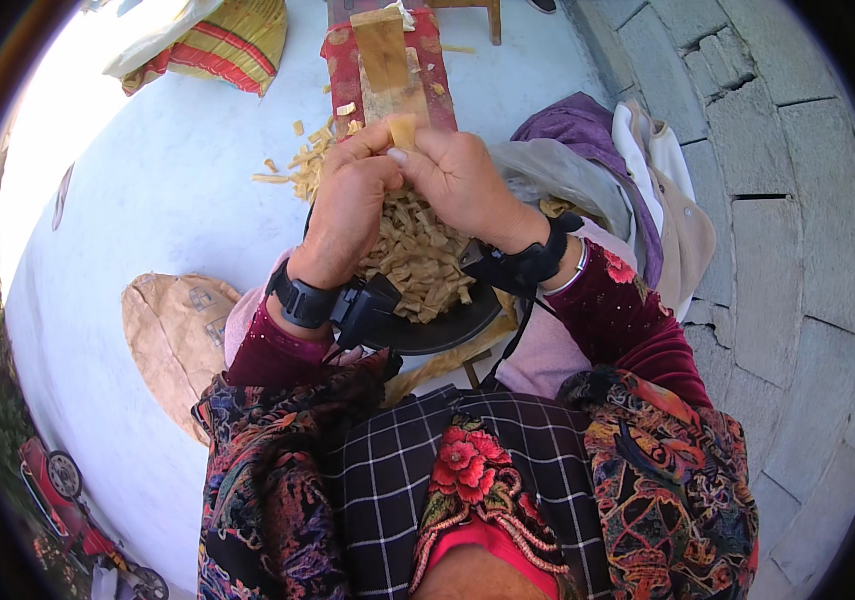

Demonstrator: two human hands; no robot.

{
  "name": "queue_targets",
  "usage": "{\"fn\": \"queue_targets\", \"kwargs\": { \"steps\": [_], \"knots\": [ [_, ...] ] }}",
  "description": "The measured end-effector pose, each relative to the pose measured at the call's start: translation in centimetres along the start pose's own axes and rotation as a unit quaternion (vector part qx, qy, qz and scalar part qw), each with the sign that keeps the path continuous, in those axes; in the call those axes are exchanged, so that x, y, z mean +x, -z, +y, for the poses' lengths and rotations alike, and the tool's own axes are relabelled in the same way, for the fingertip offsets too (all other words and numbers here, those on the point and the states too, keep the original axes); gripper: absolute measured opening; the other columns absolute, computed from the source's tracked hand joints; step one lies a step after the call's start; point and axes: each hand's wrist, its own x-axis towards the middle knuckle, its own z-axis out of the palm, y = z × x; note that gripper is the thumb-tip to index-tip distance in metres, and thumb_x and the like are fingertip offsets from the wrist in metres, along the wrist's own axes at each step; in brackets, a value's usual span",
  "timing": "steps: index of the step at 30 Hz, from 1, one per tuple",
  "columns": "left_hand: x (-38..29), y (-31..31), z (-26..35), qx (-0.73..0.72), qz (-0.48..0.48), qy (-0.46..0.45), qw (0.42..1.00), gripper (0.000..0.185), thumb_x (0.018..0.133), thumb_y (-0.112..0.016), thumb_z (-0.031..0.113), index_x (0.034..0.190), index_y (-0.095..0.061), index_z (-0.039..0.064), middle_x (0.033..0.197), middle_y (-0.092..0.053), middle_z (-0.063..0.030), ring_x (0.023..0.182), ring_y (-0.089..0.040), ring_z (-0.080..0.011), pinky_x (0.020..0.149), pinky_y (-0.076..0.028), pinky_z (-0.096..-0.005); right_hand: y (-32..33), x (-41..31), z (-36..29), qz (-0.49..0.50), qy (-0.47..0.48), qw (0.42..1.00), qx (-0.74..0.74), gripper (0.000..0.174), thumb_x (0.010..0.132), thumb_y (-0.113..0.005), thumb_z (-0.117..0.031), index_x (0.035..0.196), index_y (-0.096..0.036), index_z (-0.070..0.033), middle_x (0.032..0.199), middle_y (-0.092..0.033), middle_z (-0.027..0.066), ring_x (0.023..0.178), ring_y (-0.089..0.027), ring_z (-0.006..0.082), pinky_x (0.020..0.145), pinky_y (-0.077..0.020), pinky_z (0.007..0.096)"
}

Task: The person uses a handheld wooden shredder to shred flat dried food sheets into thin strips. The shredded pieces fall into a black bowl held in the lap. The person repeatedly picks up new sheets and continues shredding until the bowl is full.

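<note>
A small pale yellow-brown piece (402,132), dried and flat-looking, is pinched between the fingers of both my hands. My left hand (356,195) grips it from the left, my right hand (461,176) from the right. Below them lies a heap of similar cut pieces (416,262) in a dark round pan (435,341). Just beyond my fingertips is a worn wooden board (397,97) on a red patterned cloth (341,71). An upright wooden block (381,49) stands on the board's far part. More pieces (311,161) lie in a loose pile left of the board.
A translucent plastic bag (562,176) and purple cloth (570,124) lie to the right, beside a beige garment (675,202). At left are a brown paper sack (172,337) and, farther off, a woven sack (236,45). A stone block wall (772,225) borders the right side.
</note>
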Motion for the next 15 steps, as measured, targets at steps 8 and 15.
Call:
{"fn": "queue_targets", "kwargs": {
  "steps": [8,15],
  "knots": [
    [0.6,-0.2,-1.1,0.392,0.093,-0.479,0.780,0.018,0.066,-0.050,-0.009,0.079,-0.059,-0.001,0.085,-0.064,-0.0089,0.082,-0.061,-0.0195,0.074,-0.046,-0.0248,2.3,0.0,0.8,-0.195,-0.374,0.726,0.544,0.032,0.093,-0.048,-0.030,0.076,-0.058,-0.004,0.049,-0.034,-0.0073,0.040,-0.033,0.0046,0.039,-0.0301,0.0229],
    [-0.2,0.6,-1.5,0.302,0.124,-0.334,0.884,0.009,0.076,-0.047,-0.004,0.075,-0.053,0.003,0.064,-0.053,-0.0127,0.055,-0.052,-0.0176,0.054,-0.044,-0.0287,2.8,0.4,0.1,-0.219,-0.284,0.844,0.399,0.018,0.087,-0.060,-0.018,0.089,-0.058,-0.001,0.057,-0.044,-0.0063,0.045,-0.039,0.0023,0.042,-0.0335,0.0188]
  ]
}}
